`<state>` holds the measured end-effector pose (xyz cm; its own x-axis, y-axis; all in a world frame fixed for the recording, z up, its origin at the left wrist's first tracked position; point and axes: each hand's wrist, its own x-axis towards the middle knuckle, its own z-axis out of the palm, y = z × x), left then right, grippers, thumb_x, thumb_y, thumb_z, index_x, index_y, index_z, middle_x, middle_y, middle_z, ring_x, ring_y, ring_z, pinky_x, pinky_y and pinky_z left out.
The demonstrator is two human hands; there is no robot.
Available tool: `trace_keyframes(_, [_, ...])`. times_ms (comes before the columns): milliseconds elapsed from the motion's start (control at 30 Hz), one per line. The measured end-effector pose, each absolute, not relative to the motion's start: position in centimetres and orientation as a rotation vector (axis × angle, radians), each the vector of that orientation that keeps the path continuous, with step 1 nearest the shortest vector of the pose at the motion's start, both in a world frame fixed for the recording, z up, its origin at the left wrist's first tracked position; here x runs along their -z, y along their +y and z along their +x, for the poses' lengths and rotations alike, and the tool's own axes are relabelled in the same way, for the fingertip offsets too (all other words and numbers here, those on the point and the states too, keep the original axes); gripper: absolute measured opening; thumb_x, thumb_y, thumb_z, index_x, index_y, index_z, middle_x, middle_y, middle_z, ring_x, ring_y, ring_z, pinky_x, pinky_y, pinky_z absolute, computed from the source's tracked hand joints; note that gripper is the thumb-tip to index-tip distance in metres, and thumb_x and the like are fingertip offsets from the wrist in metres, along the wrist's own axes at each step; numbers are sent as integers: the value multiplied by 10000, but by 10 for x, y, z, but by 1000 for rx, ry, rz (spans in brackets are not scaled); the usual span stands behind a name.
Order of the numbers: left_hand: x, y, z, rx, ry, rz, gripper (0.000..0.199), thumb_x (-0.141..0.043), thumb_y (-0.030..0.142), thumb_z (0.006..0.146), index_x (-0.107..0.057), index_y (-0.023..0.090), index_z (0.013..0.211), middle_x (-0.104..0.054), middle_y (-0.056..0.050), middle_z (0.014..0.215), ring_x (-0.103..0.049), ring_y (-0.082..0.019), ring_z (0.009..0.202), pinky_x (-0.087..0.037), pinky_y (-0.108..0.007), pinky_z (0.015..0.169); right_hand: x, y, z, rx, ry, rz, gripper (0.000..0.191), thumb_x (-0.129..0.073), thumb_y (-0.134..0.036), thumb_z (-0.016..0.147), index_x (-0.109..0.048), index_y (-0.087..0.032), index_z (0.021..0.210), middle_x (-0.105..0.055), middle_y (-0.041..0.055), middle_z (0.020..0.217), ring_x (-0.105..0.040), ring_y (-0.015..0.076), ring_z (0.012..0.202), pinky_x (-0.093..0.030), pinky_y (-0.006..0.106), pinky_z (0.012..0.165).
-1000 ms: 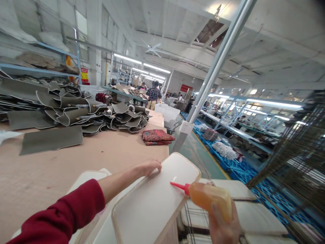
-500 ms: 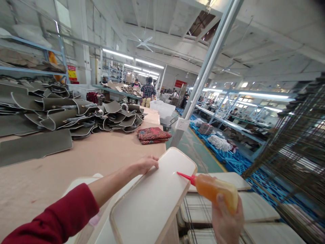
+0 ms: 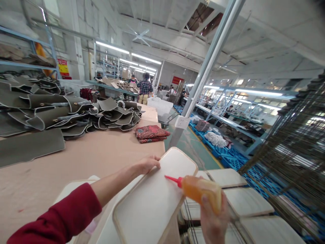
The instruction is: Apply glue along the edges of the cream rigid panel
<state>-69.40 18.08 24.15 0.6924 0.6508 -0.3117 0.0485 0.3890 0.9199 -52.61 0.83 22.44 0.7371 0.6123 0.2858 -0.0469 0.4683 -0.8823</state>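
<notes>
A white rectangular panel (image 3: 152, 196) with rounded corners and a tan rim lies tilted at the lower centre. My left hand (image 3: 149, 164) grips its upper left edge, fingers curled over the rim. In my right hand (image 3: 214, 217) is a squeeze bottle (image 3: 200, 191) of amber liquid, held on its side. Its red nozzle points left, its tip over the upper middle of the panel; whether it touches the surface I cannot tell. Another white panel lies partly under the first one, at its left.
Several pale panels (image 3: 248, 200) are stacked at the lower right. A folded red patterned cloth (image 3: 151, 133) and a heap of grey-green pieces (image 3: 61, 110) lie on the table (image 3: 101, 149). Behind stands a slanting metal post (image 3: 203, 78); a rack (image 3: 291, 132) is at the right. People stand far back.
My right hand and the bottle have moved left, taking the nozzle tip further over the panel. My left hand keeps its hold on the edge. The view has shifted slightly.
</notes>
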Motion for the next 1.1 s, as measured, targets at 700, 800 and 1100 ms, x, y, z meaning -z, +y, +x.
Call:
trace_keyframes(700, [-255,116,-617,-314,621,1247,327,-550,124,451,-686,142,749,-665,3,672,-630,-189,679,-493,-270,637,-221,-103,-473,-294,-510,-1020,601,-800,-365,636,-520,-199,1142,-643,87,1093,-615,246,1004,-507,337,848])
trace_keyframes(800, [-256,90,-594,-252,633,1221,335,-568,146,440,-672,148,759,-642,13,615,-629,-190,634,-504,-290,629,-216,-138,-450,-210,-428,-1052,649,-798,-344,646,-481,-213,1196,-613,71,1176,-592,205,1048,-473,283,887])
trace_keyframes(1100, [-245,38,-499,-266,696,1291,376,-575,170,433,-652,160,801,-623,30,574,-619,-186,600,-505,-295,614,-184,-267,-428,-231,-27,-1008,460,-571,-579,779,-547,-231,1080,-668,84,1104,-616,324,1040,-467,588,933])
